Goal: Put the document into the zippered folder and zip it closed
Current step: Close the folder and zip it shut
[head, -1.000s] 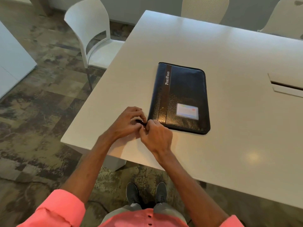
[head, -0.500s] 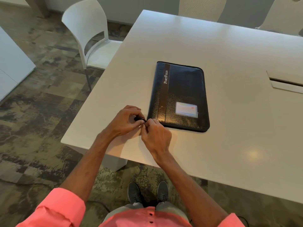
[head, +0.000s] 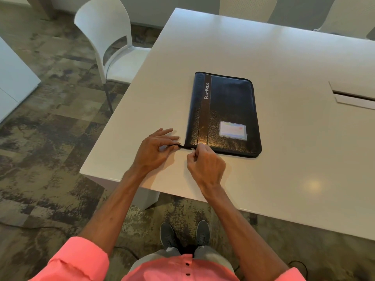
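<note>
A black zippered folder (head: 225, 110) marked "PortFolio", with a small card window, lies flat and closed on the white table (head: 274, 57). My left hand (head: 156, 151) pinches the black zipper tail end (head: 179, 146) sticking out at the folder's near left corner. My right hand (head: 205, 163) sits just right of it, fingers closed on the small zipper pull (head: 192, 149) at the folder's near edge. No document is visible; the folder's inside is hidden.
A white chair (head: 109, 47) stands left of the table, more chairs at the far side. A cable slot (head: 353, 96) is cut into the table on the right. The table's near edge runs just below my hands. Patterned carpet lies below.
My hands have drawn slightly apart at the folder's near left corner: the left now holds the stretched zipper tail, the right has shifted a little right along the near edge.
</note>
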`<state>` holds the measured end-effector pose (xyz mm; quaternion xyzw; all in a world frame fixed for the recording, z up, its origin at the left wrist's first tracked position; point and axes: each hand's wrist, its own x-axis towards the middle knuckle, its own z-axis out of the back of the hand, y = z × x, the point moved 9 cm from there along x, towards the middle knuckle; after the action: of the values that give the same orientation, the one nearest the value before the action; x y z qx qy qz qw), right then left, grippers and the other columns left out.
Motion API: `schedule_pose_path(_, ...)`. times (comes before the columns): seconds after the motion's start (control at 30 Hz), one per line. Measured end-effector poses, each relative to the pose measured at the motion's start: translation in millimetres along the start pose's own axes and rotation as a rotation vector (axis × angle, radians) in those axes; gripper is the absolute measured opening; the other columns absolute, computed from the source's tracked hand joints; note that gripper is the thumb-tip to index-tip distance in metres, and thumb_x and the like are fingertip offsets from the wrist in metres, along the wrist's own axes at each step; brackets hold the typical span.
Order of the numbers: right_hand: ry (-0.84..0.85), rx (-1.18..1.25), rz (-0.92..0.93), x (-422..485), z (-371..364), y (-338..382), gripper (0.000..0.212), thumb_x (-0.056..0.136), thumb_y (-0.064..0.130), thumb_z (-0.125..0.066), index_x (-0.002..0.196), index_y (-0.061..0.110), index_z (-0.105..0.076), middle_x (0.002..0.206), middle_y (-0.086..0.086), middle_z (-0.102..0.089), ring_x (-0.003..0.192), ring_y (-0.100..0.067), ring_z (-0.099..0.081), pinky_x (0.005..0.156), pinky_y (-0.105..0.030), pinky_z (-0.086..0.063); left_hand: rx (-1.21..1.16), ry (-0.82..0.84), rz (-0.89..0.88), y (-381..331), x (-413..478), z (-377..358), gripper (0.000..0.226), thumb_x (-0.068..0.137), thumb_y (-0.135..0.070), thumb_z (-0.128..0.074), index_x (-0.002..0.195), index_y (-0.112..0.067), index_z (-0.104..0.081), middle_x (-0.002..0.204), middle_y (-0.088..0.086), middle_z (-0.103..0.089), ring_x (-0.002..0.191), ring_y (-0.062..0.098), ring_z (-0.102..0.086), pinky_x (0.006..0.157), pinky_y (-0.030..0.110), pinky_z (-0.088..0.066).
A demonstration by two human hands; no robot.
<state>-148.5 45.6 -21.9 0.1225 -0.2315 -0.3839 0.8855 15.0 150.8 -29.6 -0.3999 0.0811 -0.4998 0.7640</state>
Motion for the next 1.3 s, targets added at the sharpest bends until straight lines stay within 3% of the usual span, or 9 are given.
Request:
schedule_pose_path(0.23,-0.066,-0.053,-0.151,4,37,-71,0.025,0.091,0.023,-0.077,0.077,0.022,-0.057,0.067,0.008,-0.055,0.052,-0.011,-0.05,0.048,-0.02,-0.03,-0.025,-0.038,0.033,8,-3,11,0.024,0.095,-0.027,-0.082,0.119,-0.025,-0.082,0.125,-0.013,-0.076,0.135,0.006,-0.062,0.124,0.045,-0.043)
schedule_pose_path(0.37,-0.073,-0.058,-0.132,1,46,-88,0.023,0.092,0.026,-0.08,0.079,0.022,-0.061,0.068,0.011,-0.054,0.053,-0.009,-0.051,0.051,-0.019,-0.032,0.066,0.019,-0.002,-3,6,9,0.043,0.097,-0.026,-0.079,0.139,-0.024,-0.07,0.146,-0.008,-0.067,0.144,0.009,-0.053,0.122,0.047,-0.045)
schedule_pose_path(0.43,-0.083,-0.044,-0.128,0,47,-90,0.021,0.093,0.026,-0.079,0.08,0.022,-0.062,0.069,0.01,-0.057,0.054,-0.01,-0.052,0.051,-0.02,-0.034,0.1,0.0,-0.038,-21,19,6,0.058,0.099,-0.034,-0.076,0.152,-0.023,-0.057,0.157,-0.006,-0.056,0.148,0.013,-0.047,0.123,0.04,-0.04)
schedule_pose_path(0.6,-0.107,-0.069,-0.114,-2,49,-94,0.012,0.096,0.027,-0.072,0.088,0.02,-0.068,0.077,0.004,-0.067,0.061,-0.014,-0.059,0.053,-0.03,-0.053,0.202,0.108,-0.165,-83,74,-58,0.052,0.111,-0.042,-0.05,0.161,-0.025,-0.047,0.169,-0.004,-0.042,0.162,0.015,-0.025,0.13,0.041,-0.022)
schedule_pose_path(0.77,-0.101,-0.104,-0.074,-4,51,-101,0.01,0.096,0.028,-0.071,0.091,0.02,-0.069,0.083,0.003,-0.072,0.069,-0.015,-0.064,0.058,-0.032,-0.055,0.322,0.304,-0.163,-96,103,-140,0.06,0.114,-0.057,-0.021,0.171,-0.037,-0.019,0.181,-0.002,-0.014,0.168,0.018,-0.002,0.136,0.051,-0.007)
schedule_pose_path(0.9,-0.117,-0.135,-0.036,-4,58,-110,0.011,0.096,0.03,-0.073,0.092,0.021,-0.067,0.086,0.003,-0.074,0.071,-0.016,-0.067,0.058,-0.033,-0.054,0.434,0.326,-0.18,-87,101,-151,0.062,0.113,-0.063,-0.012,0.171,-0.04,-0.01,0.181,-0.003,-0.008,0.168,0.018,-0.001,0.136,0.051,-0.005)
schedule_pose_path(1.13,-0.128,-0.162,0.022,-2,60,-108,0.015,0.094,0.028,-0.075,0.086,0.021,-0.065,0.08,0.004,-0.071,0.058,-0.016,-0.061,0.052,-0.028,-0.046,0.461,0.339,-0.203,-86,101,-151,0.063,0.113,-0.065,-0.016,0.171,-0.042,-0.011,0.181,-0.004,-0.01,0.168,0.018,-0.005,0.136,0.053,-0.006)
schedule_pose_path(1.23,-0.135,-0.142,-0.016,-2,60,-111,0.017,0.094,0.03,-0.074,0.085,0.021,-0.063,0.079,0.006,-0.069,0.053,-0.019,-0.058,0.052,-0.025,-0.038,0.374,0.432,-0.368,-99,86,-147,0.072,0.108,-0.071,-0.036,0.171,-0.039,-0.02,0.179,-0.004,-0.02,0.166,0.016,-0.013,0.136,0.051,-0.006)
schedule_pose_path(1.3,-0.116,-0.12,-0.044,-4,56,-115,0.017,0.097,0.032,-0.071,0.088,0.022,-0.063,0.082,0.007,-0.069,0.055,-0.018,-0.06,0.051,-0.027,-0.043,0.362,0.483,-0.463,-100,75,-141,0.078,0.104,-0.069,-0.048,0.17,-0.038,-0.023,0.177,-0.005,-0.027,0.164,0.015,-0.019,0.135,0.046,-0.008)
